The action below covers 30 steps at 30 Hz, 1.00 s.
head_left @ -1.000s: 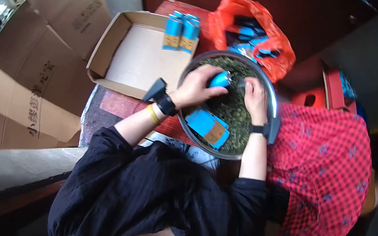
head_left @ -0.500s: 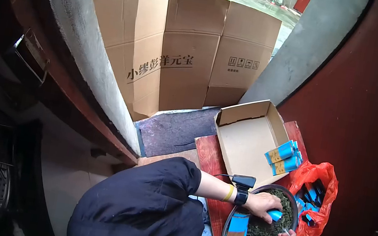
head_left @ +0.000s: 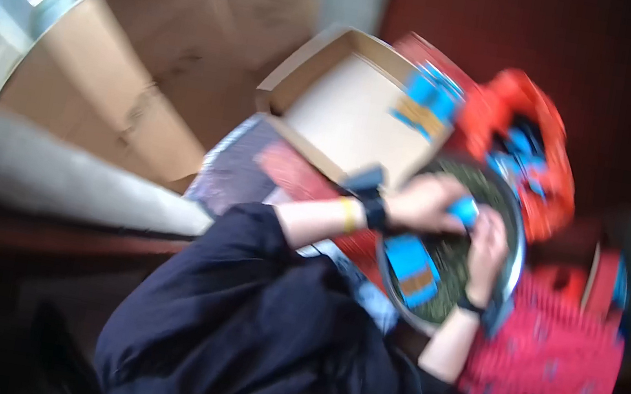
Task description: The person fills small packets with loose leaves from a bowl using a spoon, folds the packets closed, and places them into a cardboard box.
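Frame heavily blurred. Left hand (head_left: 423,203) closed around a small blue packet (head_left: 463,211), held over a round metal bowl (head_left: 516,272) of dark green dried leaves (head_left: 448,288). Right hand (head_left: 489,245) is up against the packet's right side, fingers bent, over the right part of the bowl. Cannot tell if it grips the packet or anything else. Dark band on each wrist; thin yellow band (head_left: 348,214) on the left forearm, just above the dark one.

Flat blue-and-brown packets (head_left: 412,271) lie on the leaves at the near-left side of the bowl, below the left hand. Count unclear.

Shallow open brown cardboard box (head_left: 345,111) sits on the red wooden bench (head_left: 296,171), beyond and left of the bowl. More blue packets with brown lower parts (head_left: 428,102) are grouped at its far-right corner; rest of its pale inner bottom shows bare.

Crumpled orange-red plastic bag (head_left: 556,181) stands open just beside the bowl at the far right, blue and dark pieces inside, too blurred to identify. Red patterned cloth (head_left: 542,381) is near the bowl on the right. Large upright brown cardboard sheet (head_left: 209,32) at far left, printing unreadable.
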Tool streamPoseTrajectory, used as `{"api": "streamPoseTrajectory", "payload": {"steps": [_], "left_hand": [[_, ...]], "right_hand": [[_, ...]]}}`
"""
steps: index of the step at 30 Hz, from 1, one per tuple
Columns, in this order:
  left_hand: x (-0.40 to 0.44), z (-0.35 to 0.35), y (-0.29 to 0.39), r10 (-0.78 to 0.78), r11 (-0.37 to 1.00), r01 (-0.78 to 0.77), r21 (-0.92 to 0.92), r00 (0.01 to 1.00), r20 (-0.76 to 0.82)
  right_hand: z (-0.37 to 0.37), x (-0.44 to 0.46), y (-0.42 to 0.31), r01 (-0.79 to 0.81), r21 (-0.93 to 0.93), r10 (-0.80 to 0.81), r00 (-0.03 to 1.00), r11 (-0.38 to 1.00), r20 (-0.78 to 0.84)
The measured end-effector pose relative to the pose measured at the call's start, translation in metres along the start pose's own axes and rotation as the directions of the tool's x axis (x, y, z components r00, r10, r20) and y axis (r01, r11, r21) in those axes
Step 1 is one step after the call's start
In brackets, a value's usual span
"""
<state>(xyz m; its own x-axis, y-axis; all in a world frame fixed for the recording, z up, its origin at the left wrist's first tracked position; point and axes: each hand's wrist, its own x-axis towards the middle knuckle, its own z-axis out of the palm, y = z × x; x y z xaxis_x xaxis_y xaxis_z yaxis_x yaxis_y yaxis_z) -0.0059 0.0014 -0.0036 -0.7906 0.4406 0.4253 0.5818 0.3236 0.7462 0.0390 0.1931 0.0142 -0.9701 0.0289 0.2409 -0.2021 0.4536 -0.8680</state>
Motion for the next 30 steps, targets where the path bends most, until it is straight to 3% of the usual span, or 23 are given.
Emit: {"api": "streamPoseTrajectory", "payload": {"steps": [1, 4, 7, 10, 12, 16, 18, 19, 20, 23, 25, 26, 28, 30], "left_hand": [[0.0, 0.004, -0.006, 0.039, 0.999, -0.039, 0.01, 0.999, -0.027], [0.001, 0.002, -0.006, 0.101, 0.995, -0.102, -0.025, 0.994, -0.032], [0.0, -0.001, -0.002, 0.048, 0.998, -0.047, -0.044, 0.999, 0.017], [0.001, -0.002, 0.0, 0.023, 0.999, -0.022, -0.038, 0.999, 0.03], [0.001, -0.001, -0.003, 0.044, 0.998, -0.043, -0.035, 0.999, 0.027], [0.001, -0.003, 0.002, 0.096, 0.995, -0.096, 0.011, 0.993, -0.073], [0.001, -0.003, 0.001, 0.158, 0.987, -0.155, 0.033, 0.981, -0.109], [0.001, -0.004, 0.001, 0.22, 0.975, -0.212, 0.063, 0.964, -0.148], [0.001, -0.003, 0.001, 0.223, 0.974, -0.217, 0.059, 0.965, -0.139], [0.001, -0.002, 0.003, 0.239, 0.968, -0.228, 0.102, 0.965, -0.11], [0.0, 0.0, 0.002, 0.11, 0.99, -0.105, 0.099, 0.993, -0.045], [-0.001, 0.0, 0.002, 0.115, 0.989, -0.109, 0.098, 0.992, -0.05], [-0.001, -0.001, 0.004, 0.045, 0.99, -0.046, 0.134, 0.999, 0.008], [-0.002, -0.001, 0.003, 0.036, 0.99, -0.035, 0.135, 0.999, -0.004]], "right_hand": [[0.004, -0.002, -0.006, 0.068, 0.077, -0.067, 0.998, 0.995, -0.019], [0.003, -0.005, -0.014, 0.32, -0.292, -0.361, 0.927, 0.901, -0.099], [-0.006, -0.004, -0.022, 0.462, -0.465, -0.566, 0.817, 0.755, -0.107], [-0.013, -0.004, -0.009, 0.392, -0.465, -0.538, 0.809, 0.794, -0.236], [-0.018, -0.003, -0.004, 0.204, -0.342, -0.33, 0.87, 0.917, -0.366], [-0.033, 0.003, 0.014, -0.007, -0.57, -0.228, 0.912, 0.821, -0.34], [-0.036, 0.003, 0.015, -0.159, -0.682, -0.022, 0.968, 0.714, -0.248], [-0.028, 0.006, 0.028, -0.201, -0.63, 0.089, 0.975, 0.75, -0.205], [-0.019, 0.006, 0.04, -0.126, -0.532, 0.068, 0.99, 0.837, -0.127], [-0.01, 0.012, 0.05, -0.14, -0.384, 0.11, 0.989, 0.913, -0.099], [-0.011, 0.018, 0.052, -0.305, 0.021, 0.306, 0.949, 0.952, -0.073], [-0.015, 0.018, 0.053, -0.3, 0.017, 0.301, 0.951, 0.954, -0.075], [-0.023, 0.018, 0.038, -0.29, 0.306, 0.362, 0.908, 0.907, -0.21], [-0.029, 0.015, 0.033, -0.205, 0.332, 0.312, 0.897, 0.921, -0.313]]}}
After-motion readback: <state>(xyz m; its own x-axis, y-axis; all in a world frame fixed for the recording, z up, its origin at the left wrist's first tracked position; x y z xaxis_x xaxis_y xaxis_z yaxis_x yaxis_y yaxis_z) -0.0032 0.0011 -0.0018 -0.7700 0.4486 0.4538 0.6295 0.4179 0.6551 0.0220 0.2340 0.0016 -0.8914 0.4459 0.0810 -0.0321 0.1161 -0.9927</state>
